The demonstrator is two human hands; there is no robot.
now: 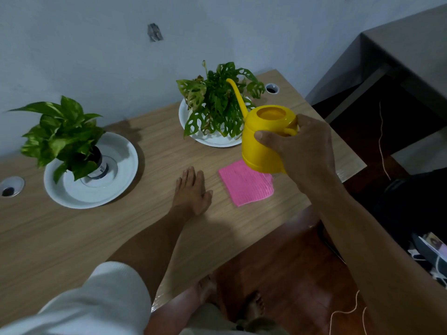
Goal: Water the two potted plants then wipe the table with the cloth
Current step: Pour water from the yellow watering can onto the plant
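My right hand point(304, 146) grips a yellow watering can point(262, 139) by its handle, held above the table's right side. Its long thin spout point(238, 96) reaches up into the leaves of the right plant point(217, 102), which has holed leaves and stands on a white plate point(212, 139). The left plant point(63, 134), with broad green leaves, stands in a small pot on another white plate point(116, 170). A pink cloth point(246, 184) lies flat under the can. My left hand point(192, 192) rests palm down on the wooden table point(72, 238), fingers apart.
Two round cable holes sit in the table, one at the far left point(11, 189) and one behind the right plant point(272, 88). A grey desk point(399, 56) stands to the right. A white wall runs along the table's back edge. The floor and my feet show below.
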